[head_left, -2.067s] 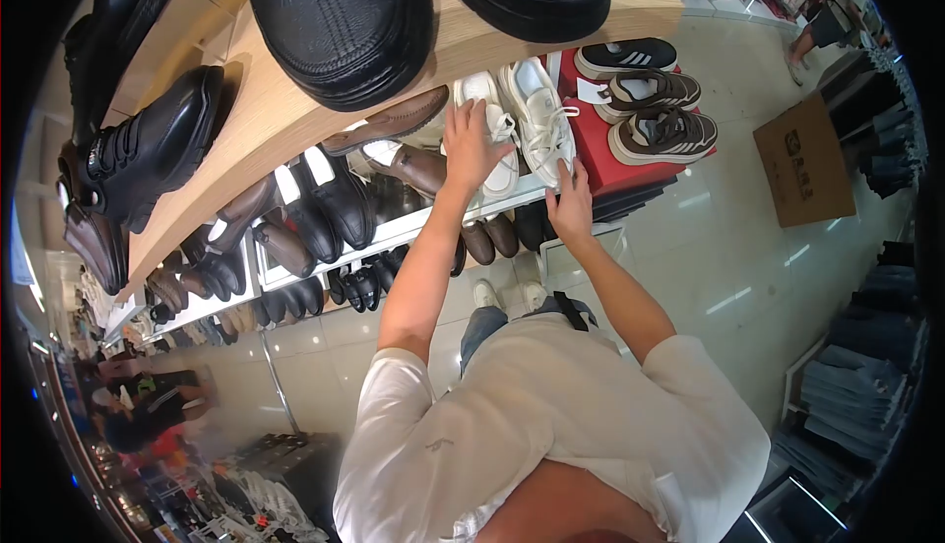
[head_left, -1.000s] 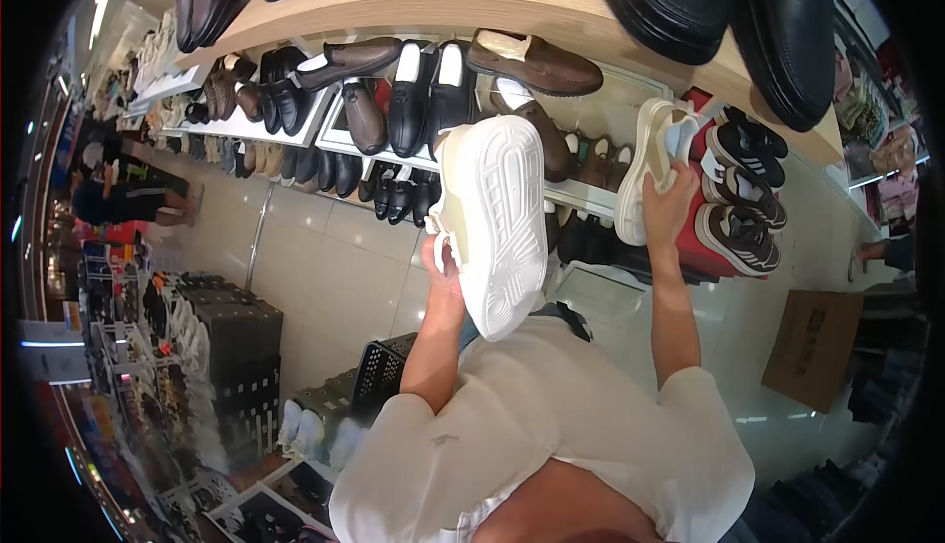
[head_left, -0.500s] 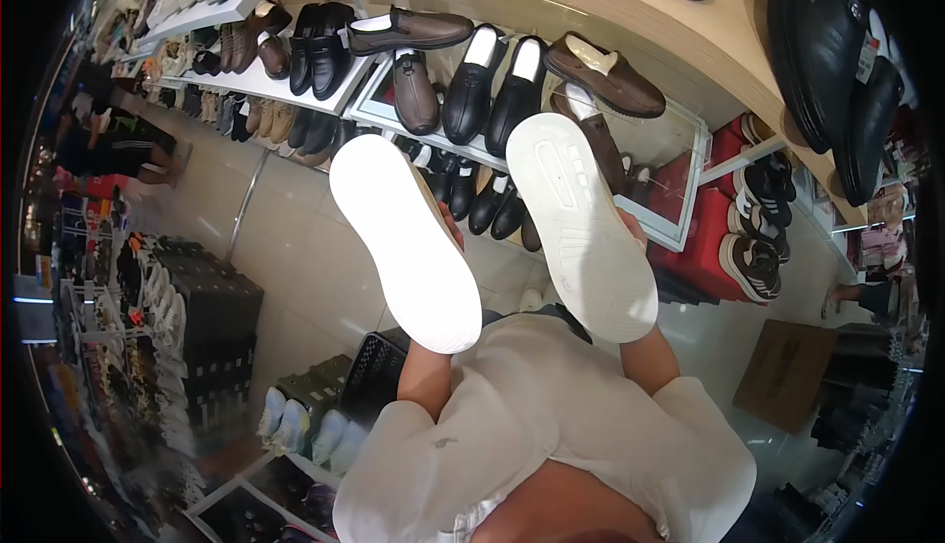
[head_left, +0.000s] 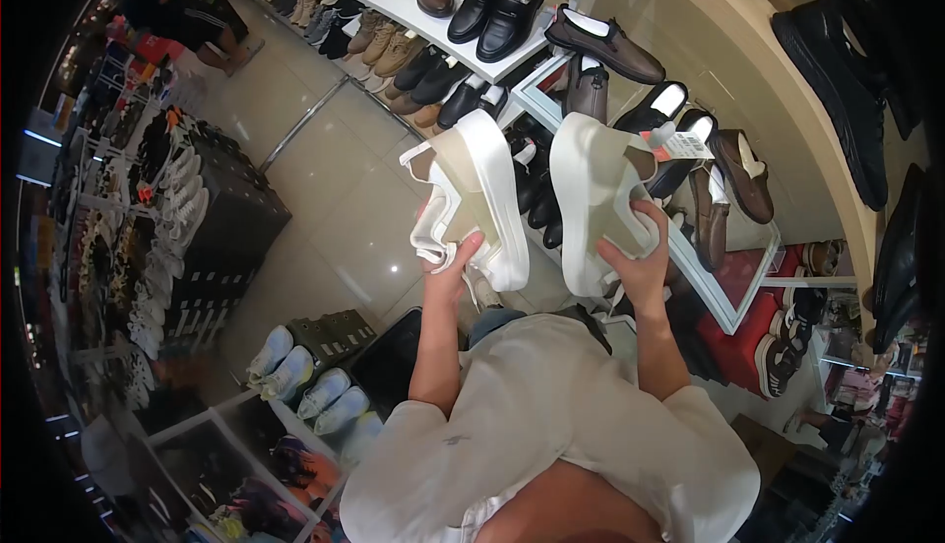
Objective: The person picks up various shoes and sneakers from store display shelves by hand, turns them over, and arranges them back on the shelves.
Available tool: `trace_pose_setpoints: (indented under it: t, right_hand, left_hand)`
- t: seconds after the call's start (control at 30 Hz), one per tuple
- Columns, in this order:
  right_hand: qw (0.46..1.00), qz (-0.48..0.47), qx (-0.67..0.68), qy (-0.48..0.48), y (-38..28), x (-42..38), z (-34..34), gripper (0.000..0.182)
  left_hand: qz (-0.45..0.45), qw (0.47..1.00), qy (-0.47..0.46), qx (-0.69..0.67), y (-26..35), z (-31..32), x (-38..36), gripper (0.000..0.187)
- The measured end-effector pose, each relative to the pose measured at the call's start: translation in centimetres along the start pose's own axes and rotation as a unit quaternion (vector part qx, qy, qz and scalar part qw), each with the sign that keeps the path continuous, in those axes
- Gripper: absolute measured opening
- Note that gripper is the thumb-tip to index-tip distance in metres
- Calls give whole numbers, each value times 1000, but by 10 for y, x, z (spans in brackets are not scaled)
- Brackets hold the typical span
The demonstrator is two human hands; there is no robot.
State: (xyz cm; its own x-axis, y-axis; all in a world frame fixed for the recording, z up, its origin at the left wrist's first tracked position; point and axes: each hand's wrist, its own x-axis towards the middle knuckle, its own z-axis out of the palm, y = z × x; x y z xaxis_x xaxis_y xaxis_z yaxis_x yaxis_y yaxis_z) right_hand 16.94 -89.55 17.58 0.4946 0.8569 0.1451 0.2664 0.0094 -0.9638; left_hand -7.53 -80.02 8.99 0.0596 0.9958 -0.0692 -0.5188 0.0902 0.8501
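My left hand (head_left: pixel 452 265) grips a white sneaker (head_left: pixel 479 189) by its upper, thumb laid along the side. A second white sneaker (head_left: pixel 583 198) is in my right hand (head_left: pixel 635 256), with the thumb on its side and the fingers curled over the opening. Both shoes are raised in front of my chest, tipped on edge, their thick pale soles facing each other with a narrow gap between. A white price tag (head_left: pixel 681 145) with red print sticks out beside the right shoe. The fingers of my left hand are partly hidden behind the shoe.
Black and brown leather shoes stand on a white shelf (head_left: pixel 433 19) and a glass-topped display (head_left: pixel 726 299) ahead. A curved wooden shelf (head_left: pixel 787 51) arches at right. Stacked dark shoeboxes (head_left: pixel 231 248) and light sneakers (head_left: pixel 295 371) are at left. Another person (head_left: pixel 182 16) stands far left.
Both sneakers have turned from showing their flat outsoles to standing on edge with soles facing each other. They are closer together, and my view has swung to the left.
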Motion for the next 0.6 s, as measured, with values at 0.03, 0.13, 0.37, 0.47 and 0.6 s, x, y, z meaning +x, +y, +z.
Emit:
trace_pose_setpoints:
  t: [0.03,0.13,0.37,0.47,0.6]
  right_hand:
    - [971,-164,-176,14,-2,4,14,58]
    - [934,-279,-222,21,-8,14,53,59]
    - [922,-343,-179,27,13,43,127,63]
    - [909,-388,-152,12,-1,62,158,68]
    - [908,-379,-176,18,-10,80,202,64]
  left_hand:
    - [2,1000,5,0,12,-6,2,81]
    - [72,981,18,179,36,-23,16,93]
    - [183,924,112,318,69,-37,37,93]
    - [276,883,131,355,80,-45,54,96]
    - [304,875,149,347,96,-49,85,98]
